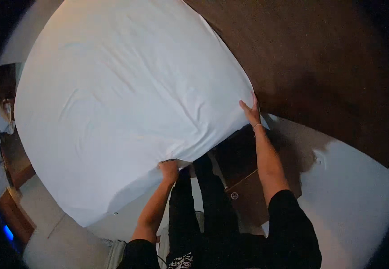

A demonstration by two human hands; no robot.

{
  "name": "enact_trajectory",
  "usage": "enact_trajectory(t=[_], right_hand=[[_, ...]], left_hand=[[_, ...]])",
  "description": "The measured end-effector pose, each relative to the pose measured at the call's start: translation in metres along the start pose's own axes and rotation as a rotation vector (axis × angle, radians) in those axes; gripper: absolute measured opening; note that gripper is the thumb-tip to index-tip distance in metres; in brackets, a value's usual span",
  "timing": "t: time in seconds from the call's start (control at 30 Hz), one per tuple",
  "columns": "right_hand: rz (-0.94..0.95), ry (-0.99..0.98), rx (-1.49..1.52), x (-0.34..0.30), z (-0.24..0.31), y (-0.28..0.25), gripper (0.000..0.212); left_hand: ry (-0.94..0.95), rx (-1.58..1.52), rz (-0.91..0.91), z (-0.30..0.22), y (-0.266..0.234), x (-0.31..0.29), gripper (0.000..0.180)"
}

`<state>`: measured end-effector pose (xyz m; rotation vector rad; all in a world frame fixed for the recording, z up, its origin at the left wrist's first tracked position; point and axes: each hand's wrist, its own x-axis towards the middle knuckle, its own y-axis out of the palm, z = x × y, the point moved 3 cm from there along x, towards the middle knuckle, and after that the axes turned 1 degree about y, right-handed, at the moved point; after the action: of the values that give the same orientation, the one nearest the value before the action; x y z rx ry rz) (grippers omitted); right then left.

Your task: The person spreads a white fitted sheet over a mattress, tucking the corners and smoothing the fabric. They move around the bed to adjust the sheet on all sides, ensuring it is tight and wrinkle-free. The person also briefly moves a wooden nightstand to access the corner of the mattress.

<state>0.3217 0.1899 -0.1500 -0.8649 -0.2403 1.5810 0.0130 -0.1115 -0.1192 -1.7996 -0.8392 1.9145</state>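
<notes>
White sheet, gripped at its edge.
The left hand is closed on it; the right hand, open with thumb spread, touches its side, beside a brown panel.

Space above the white sheet lies open. Right hand is hemmed in at the corner: brown panel close on its right, dark cabinet below. Near the left hand, the person's legs block the way below; bare floor shows farther left.
</notes>
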Motion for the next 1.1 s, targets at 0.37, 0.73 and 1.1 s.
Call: enact_trajectory(t=[0.37, 0.73, 1.1], right_hand=[[0.277, 0.886, 0.830, -0.128, -0.080, 0.070, 0.109], [-0.027, 0.633, 0.646, -0.118, -0.089, 0.057, 0.029], [0.145, 0.615, 0.532, -0.231, -0.039, 0.099, 0.035]], left_hand=[[0.234, -0.236, -0.014, -0.018, 0.072, -0.065, 0.021], [0.166, -0.089, -0.238, 0.067, 0.002, -0.022, 0.022], [0.258, -0.325, 0.326, 0.059, 0.062, -0.111, 0.032]])
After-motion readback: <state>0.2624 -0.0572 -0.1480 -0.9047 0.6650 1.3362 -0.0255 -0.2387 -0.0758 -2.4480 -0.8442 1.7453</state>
